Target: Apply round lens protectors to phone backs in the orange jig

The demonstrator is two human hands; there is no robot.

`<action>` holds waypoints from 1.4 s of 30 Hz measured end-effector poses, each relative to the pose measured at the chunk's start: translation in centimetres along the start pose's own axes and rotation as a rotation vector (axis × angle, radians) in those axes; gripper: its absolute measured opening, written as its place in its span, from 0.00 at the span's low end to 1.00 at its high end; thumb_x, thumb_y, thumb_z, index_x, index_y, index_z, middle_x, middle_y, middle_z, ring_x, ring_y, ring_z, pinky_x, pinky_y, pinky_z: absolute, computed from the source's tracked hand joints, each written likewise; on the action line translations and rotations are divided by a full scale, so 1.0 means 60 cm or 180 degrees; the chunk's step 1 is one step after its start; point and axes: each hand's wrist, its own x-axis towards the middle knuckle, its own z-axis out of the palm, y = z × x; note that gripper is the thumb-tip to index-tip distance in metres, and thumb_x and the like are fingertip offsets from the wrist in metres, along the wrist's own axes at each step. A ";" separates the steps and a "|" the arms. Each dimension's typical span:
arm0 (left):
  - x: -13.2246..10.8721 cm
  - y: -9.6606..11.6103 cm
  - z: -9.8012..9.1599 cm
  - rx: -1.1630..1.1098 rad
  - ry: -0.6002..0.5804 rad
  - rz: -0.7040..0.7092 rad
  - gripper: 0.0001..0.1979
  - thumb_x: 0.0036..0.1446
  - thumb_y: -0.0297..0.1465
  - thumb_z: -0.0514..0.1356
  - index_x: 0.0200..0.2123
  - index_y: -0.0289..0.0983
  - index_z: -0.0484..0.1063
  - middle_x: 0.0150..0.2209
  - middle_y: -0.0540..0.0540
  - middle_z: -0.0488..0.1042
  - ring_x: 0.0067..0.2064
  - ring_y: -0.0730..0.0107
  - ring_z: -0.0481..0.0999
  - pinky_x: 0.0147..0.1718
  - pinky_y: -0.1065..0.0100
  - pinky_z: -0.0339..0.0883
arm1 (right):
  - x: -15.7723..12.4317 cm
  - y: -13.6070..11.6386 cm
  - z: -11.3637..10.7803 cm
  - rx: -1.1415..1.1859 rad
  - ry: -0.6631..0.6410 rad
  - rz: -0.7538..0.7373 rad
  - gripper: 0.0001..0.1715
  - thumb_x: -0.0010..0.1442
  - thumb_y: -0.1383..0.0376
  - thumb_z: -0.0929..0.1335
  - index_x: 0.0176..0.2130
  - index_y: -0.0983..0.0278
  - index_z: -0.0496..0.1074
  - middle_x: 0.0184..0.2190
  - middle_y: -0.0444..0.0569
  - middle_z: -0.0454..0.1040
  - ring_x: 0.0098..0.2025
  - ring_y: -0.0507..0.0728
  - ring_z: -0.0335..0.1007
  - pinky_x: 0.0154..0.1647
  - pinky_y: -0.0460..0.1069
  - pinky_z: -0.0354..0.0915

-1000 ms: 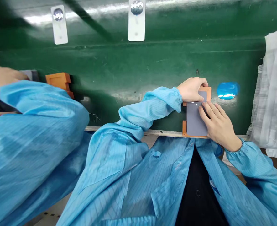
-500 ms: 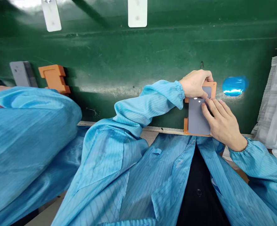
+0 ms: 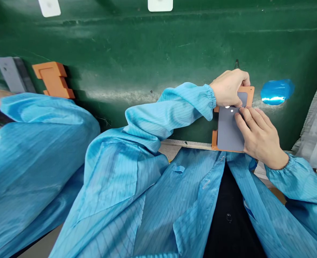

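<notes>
A flat grey panel (image 3: 230, 130) with rounded corners, like a phone's back cover, lies in an orange holder (image 3: 250, 94) at the table's front edge. White round spots show near its upper part. My left hand (image 3: 228, 87) bends over the holder's far end, fingers curled at the far edge and thumb on the panel. My right hand (image 3: 263, 138) rests over the panel's right side, its thumb and fingertips drawn together near the left thumb. Whatever small thing lies between the fingertips is hidden.
A shiny blue film piece (image 3: 277, 92) lies right of the holder on the green table (image 3: 153, 53). Farther left are another orange holder (image 3: 53, 79), a grey block (image 3: 13, 73) and a co-worker's blue sleeve (image 3: 45, 111). White cloth (image 3: 316, 122) hangs at right.
The view has shifted, so table items sit higher in the picture. Both hands stay at the same place on the panel, with hardly any movement of the fingers.
</notes>
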 end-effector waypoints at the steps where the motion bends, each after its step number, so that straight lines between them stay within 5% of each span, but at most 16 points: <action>1: 0.001 -0.001 0.000 -0.0027 -0.0012 -0.0012 0.20 0.46 0.28 0.75 0.43 0.39 0.75 0.41 0.46 0.78 0.48 0.54 0.76 0.50 0.53 0.71 | 0.000 0.001 0.001 0.0019 0.0001 0.0013 0.37 0.68 0.67 0.63 0.72 0.69 0.55 0.71 0.64 0.61 0.71 0.75 0.58 0.71 0.71 0.58; 7: -0.009 0.010 -0.004 0.0042 0.0091 0.0053 0.21 0.45 0.25 0.73 0.44 0.37 0.76 0.44 0.46 0.80 0.45 0.59 0.77 0.45 0.58 0.72 | -0.013 0.005 0.014 -0.0032 0.0166 -0.0036 0.42 0.65 0.71 0.62 0.75 0.68 0.51 0.72 0.63 0.59 0.72 0.73 0.58 0.71 0.70 0.59; 12: -0.014 -0.001 0.001 -0.0068 0.0204 0.0287 0.22 0.47 0.26 0.70 0.48 0.33 0.76 0.47 0.44 0.80 0.47 0.59 0.78 0.51 0.59 0.71 | -0.019 0.006 0.025 -0.0074 0.0255 0.0010 0.44 0.64 0.72 0.61 0.75 0.68 0.49 0.72 0.62 0.58 0.74 0.71 0.54 0.72 0.69 0.58; 16: -0.031 -0.012 -0.008 -0.0248 0.0791 0.0415 0.19 0.57 0.32 0.66 0.52 0.36 0.75 0.53 0.41 0.77 0.56 0.56 0.77 0.57 0.56 0.69 | -0.021 0.010 0.007 0.0195 0.0470 0.0095 0.35 0.68 0.72 0.60 0.72 0.62 0.60 0.69 0.57 0.65 0.72 0.67 0.60 0.71 0.65 0.61; 20: -0.091 0.004 -0.012 -0.0653 0.1404 0.0554 0.21 0.68 0.43 0.58 0.58 0.39 0.69 0.60 0.39 0.73 0.63 0.55 0.72 0.58 0.55 0.69 | -0.030 -0.010 -0.020 0.1353 0.1552 0.0674 0.21 0.72 0.62 0.64 0.60 0.58 0.75 0.59 0.53 0.77 0.62 0.67 0.73 0.65 0.65 0.70; 23: -0.136 0.016 0.018 -0.1200 0.1084 0.0620 0.28 0.65 0.50 0.61 0.60 0.40 0.66 0.58 0.38 0.75 0.59 0.57 0.76 0.54 0.60 0.72 | -0.026 -0.030 -0.017 0.2867 0.2447 0.1609 0.15 0.69 0.54 0.69 0.47 0.60 0.80 0.45 0.52 0.83 0.44 0.64 0.83 0.50 0.63 0.80; 25: -0.145 0.018 0.045 -0.1535 0.0871 0.0516 0.29 0.62 0.51 0.63 0.58 0.39 0.66 0.50 0.40 0.79 0.50 0.61 0.81 0.48 0.63 0.73 | -0.014 -0.028 -0.003 0.3751 0.2628 0.2063 0.16 0.65 0.53 0.73 0.44 0.62 0.79 0.41 0.51 0.83 0.37 0.61 0.83 0.41 0.59 0.83; 28: -0.121 0.014 0.071 -0.1372 0.1090 0.0128 0.22 0.62 0.46 0.64 0.52 0.38 0.70 0.36 0.47 0.79 0.39 0.65 0.80 0.42 0.65 0.72 | 0.015 0.002 0.024 0.4385 0.2660 0.2406 0.19 0.59 0.54 0.77 0.43 0.64 0.78 0.38 0.49 0.83 0.32 0.56 0.81 0.35 0.52 0.83; 32: -0.061 0.014 0.058 -0.0007 0.1570 -0.0130 0.24 0.54 0.38 0.71 0.52 0.38 0.73 0.44 0.44 0.78 0.52 0.53 0.74 0.51 0.56 0.68 | 0.044 0.052 0.054 0.4621 0.2466 0.2565 0.17 0.57 0.57 0.77 0.41 0.64 0.74 0.36 0.47 0.82 0.34 0.54 0.82 0.41 0.50 0.82; 36: -0.027 0.015 0.035 0.0628 0.1055 -0.0067 0.26 0.52 0.41 0.71 0.53 0.39 0.74 0.51 0.42 0.77 0.57 0.47 0.71 0.55 0.51 0.64 | 0.019 0.065 0.055 0.4770 0.2092 0.2561 0.16 0.56 0.60 0.77 0.41 0.63 0.73 0.39 0.49 0.82 0.42 0.57 0.83 0.51 0.55 0.80; 39: -0.018 0.013 0.027 0.0580 0.0730 0.0037 0.25 0.53 0.41 0.70 0.53 0.38 0.75 0.50 0.43 0.78 0.52 0.52 0.75 0.53 0.57 0.66 | -0.021 0.058 0.036 0.4492 0.1353 0.2718 0.18 0.58 0.54 0.77 0.38 0.64 0.75 0.32 0.49 0.80 0.35 0.57 0.82 0.40 0.54 0.82; 42: -0.012 0.011 0.024 0.0567 0.0584 0.0083 0.26 0.52 0.41 0.70 0.53 0.37 0.75 0.50 0.43 0.79 0.50 0.55 0.76 0.50 0.60 0.67 | -0.035 0.054 0.014 0.3289 0.1451 0.2575 0.17 0.61 0.52 0.74 0.37 0.63 0.76 0.28 0.47 0.78 0.29 0.56 0.78 0.32 0.51 0.79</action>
